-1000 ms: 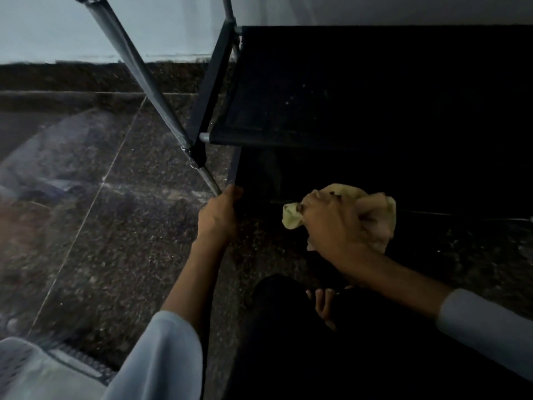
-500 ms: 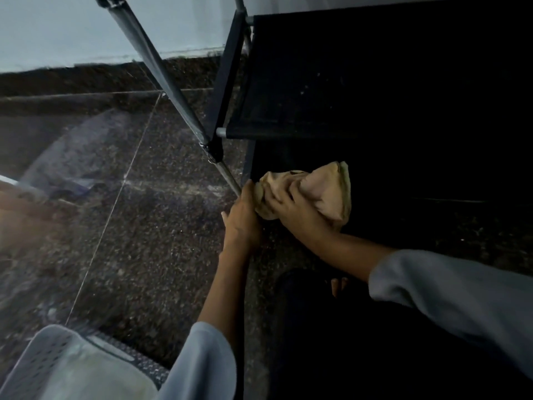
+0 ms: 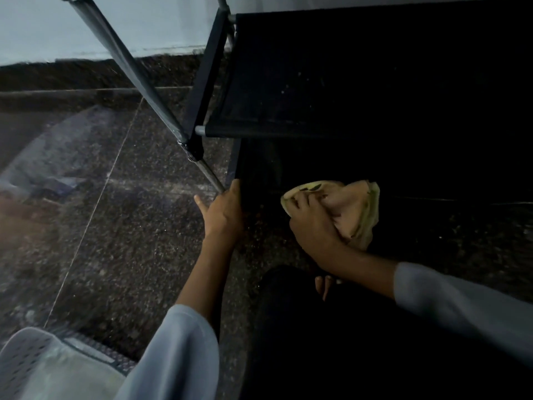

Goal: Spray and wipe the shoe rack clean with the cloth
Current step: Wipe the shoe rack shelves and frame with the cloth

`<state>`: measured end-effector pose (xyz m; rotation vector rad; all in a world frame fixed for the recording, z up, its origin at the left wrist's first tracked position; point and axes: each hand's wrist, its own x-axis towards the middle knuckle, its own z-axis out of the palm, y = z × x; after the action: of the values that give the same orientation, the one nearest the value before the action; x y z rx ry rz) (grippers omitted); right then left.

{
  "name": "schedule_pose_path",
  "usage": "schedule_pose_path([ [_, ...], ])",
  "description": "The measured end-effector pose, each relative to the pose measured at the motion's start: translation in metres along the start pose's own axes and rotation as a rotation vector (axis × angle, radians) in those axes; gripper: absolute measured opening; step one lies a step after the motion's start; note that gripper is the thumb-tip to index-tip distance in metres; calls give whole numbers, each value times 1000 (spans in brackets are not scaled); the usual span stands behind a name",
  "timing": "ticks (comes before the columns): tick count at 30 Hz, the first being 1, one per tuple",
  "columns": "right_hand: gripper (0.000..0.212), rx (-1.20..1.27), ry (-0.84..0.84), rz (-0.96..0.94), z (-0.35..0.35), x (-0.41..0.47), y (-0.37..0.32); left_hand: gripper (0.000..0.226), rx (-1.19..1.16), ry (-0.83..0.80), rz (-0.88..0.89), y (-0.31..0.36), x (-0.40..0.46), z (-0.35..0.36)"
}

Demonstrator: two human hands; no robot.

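Note:
The shoe rack [image 3: 331, 82] has black fabric shelves on a grey metal tube frame and stands on the floor against the wall. My left hand [image 3: 223, 210] grips the rack's lower left front leg. My right hand [image 3: 313, 223] is closed on a crumpled yellow-beige cloth [image 3: 354, 210], pressed on the dark lowest shelf under the upper tier. The lowest shelf is almost lost in shadow. No spray bottle is in view.
Dark speckled stone floor [image 3: 121, 241] spreads to the left, with a pale wall [image 3: 86, 27] behind. A white perforated plastic item [image 3: 31, 362] lies at the bottom left corner. My dark-clothed knee and bare toes [image 3: 324, 284] are just below my right wrist.
My right hand slid the cloth left until it was beside my left hand, then back to the right along the lowest shelf. My left hand stayed on the leg.

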<state>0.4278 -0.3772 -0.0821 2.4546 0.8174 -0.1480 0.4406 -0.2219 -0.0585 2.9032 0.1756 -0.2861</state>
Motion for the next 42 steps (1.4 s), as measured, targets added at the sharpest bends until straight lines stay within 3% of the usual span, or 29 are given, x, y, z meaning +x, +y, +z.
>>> schedule_pose_path([
  [2,36,295,-18,134,-11,-1,5,45,-41,-2,-15,-3,2,1],
  [5,34,727,147,275,-27,5,14,42,-109,-4,-39,-6,3,3],
  [7,39,628,306,245,-30,18,5,41,-160,-6,-52,-8,4,2],
  [9,51,413,348,157,-29,35,-9,48,-171,-12,-67,-9,6,2],
  [11,54,315,271,49,-23,52,-19,50,-169,-17,-68,-8,8,3],
  [16,47,78,256,66,-13,61,-23,36,-172,-21,-64,-9,8,7],
  [20,36,180,213,92,-9,57,-7,42,-145,-25,-79,-7,7,6],
  [25,37,320,193,220,11,20,10,53,-143,-9,-85,-5,6,5],
  [28,30,380,273,299,18,16,19,47,-169,-15,-99,-2,4,3],
  [31,31,733,212,231,26,22,33,47,-179,-15,-100,0,2,0],
  [33,24,835,227,261,29,27,34,45,-189,-19,-91,-2,2,-1],
  [36,22,847,256,310,27,32,28,41,-192,-30,-64,-5,4,0],
  [42,15,807,273,217,-1,47,13,31,-159,-50,-27,-8,9,0],
])
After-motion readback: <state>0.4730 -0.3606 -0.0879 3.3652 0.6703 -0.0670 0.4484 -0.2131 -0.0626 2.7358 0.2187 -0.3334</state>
